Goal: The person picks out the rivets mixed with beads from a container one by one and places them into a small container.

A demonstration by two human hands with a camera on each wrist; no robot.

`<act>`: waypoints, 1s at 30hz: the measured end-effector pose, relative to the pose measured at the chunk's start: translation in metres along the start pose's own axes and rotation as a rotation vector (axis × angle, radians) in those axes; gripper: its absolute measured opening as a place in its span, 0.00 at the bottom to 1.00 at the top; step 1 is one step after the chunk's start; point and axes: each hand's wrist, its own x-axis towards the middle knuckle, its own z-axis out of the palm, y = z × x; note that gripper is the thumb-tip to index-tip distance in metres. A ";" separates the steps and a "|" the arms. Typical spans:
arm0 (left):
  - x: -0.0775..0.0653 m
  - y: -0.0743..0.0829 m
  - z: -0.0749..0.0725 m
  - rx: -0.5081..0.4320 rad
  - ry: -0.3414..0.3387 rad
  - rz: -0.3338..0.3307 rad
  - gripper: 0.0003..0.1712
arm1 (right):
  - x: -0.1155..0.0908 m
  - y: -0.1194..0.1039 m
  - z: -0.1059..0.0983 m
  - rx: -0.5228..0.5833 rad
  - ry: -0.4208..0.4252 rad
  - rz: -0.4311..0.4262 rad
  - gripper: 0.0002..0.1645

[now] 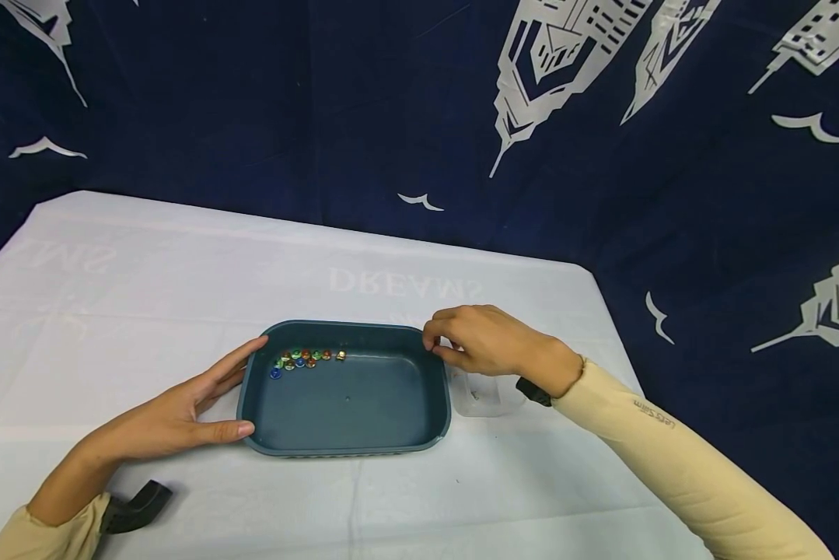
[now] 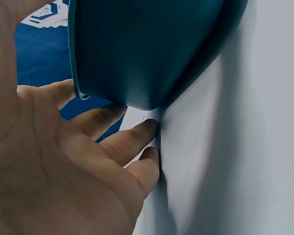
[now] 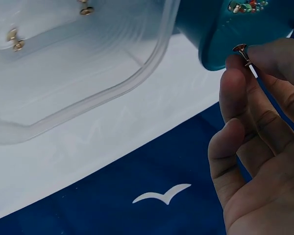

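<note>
My right hand [image 1: 485, 340] is over the right end of a dark teal tray [image 1: 349, 404]. Between thumb and fingertip it pinches a gold push pin [image 3: 242, 51], clearest in the right wrist view. The left hand [image 1: 170, 408] spans the tray's left end with fingers extended, thumb and forefinger at the rim corners. Colourful glass marbles [image 1: 300, 362] lie in the tray's back left part, in two uneven rows. A small gold piece [image 1: 340, 355] sits at the right end of the back row; its exact shape is too small to tell.
A clear plastic container [image 1: 478, 400] stands right of the tray, partly under my right forearm. Inside it lie gold push pins [image 3: 15, 40]. White cloth [image 1: 181, 272] covers the table, and a dark blue printed curtain [image 1: 251, 101] hangs behind.
</note>
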 end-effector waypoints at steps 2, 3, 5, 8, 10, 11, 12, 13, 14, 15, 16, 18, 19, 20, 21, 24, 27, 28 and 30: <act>0.000 0.000 0.000 -0.001 0.000 -0.001 0.56 | -0.003 0.001 -0.001 -0.003 0.001 0.011 0.06; 0.000 0.000 0.000 -0.002 0.000 -0.001 0.56 | -0.005 0.002 -0.002 -0.001 0.001 0.016 0.06; 0.000 0.000 0.000 -0.002 0.000 -0.001 0.56 | -0.009 0.003 -0.003 0.007 0.003 0.030 0.06; 0.001 0.000 0.000 -0.003 0.000 0.000 0.56 | -0.015 0.006 -0.004 0.015 0.011 0.048 0.07; 0.001 -0.001 0.000 -0.005 -0.001 0.000 0.56 | -0.018 0.008 -0.005 0.019 0.015 0.059 0.07; 0.001 -0.001 0.000 -0.005 0.000 -0.001 0.56 | -0.020 0.008 -0.005 0.020 0.015 0.067 0.08; 0.001 -0.001 0.000 -0.006 0.000 -0.001 0.56 | -0.021 0.009 -0.005 0.023 0.015 0.073 0.08; 0.001 -0.001 0.000 -0.006 0.000 -0.002 0.56 | -0.023 0.010 -0.005 0.025 0.014 0.081 0.08; 0.001 -0.001 0.000 -0.006 0.000 -0.001 0.56 | -0.024 0.011 -0.004 0.026 0.013 0.087 0.08; 0.001 -0.001 0.000 -0.006 0.000 -0.001 0.56 | -0.026 0.012 -0.005 0.027 0.013 0.095 0.08; 0.001 -0.001 0.000 -0.005 0.000 -0.001 0.56 | -0.028 0.013 -0.004 0.028 0.012 0.103 0.09; 0.001 -0.001 0.000 -0.003 0.000 -0.002 0.56 | -0.031 0.014 -0.003 0.031 0.011 0.117 0.08; 0.001 0.000 0.000 -0.003 0.000 -0.002 0.56 | -0.032 0.015 -0.003 0.031 0.012 0.122 0.08; 0.001 0.000 0.000 -0.003 -0.001 -0.002 0.56 | -0.034 0.016 -0.003 0.031 0.012 0.128 0.08; 0.001 0.000 0.000 -0.002 -0.001 -0.003 0.56 | -0.036 0.017 -0.002 0.032 0.012 0.135 0.08; 0.001 0.001 0.000 0.000 -0.001 -0.008 0.56 | -0.040 0.021 -0.001 0.034 0.017 0.143 0.08; 0.001 0.001 0.000 -0.002 -0.001 -0.011 0.56 | -0.043 0.023 0.000 0.034 0.019 0.143 0.09; 0.001 0.001 0.000 -0.004 -0.001 -0.012 0.56 | -0.044 0.024 0.001 0.033 0.018 0.138 0.08; 0.001 0.000 0.000 -0.005 -0.002 -0.011 0.56 | -0.045 0.025 0.002 0.034 0.012 0.141 0.08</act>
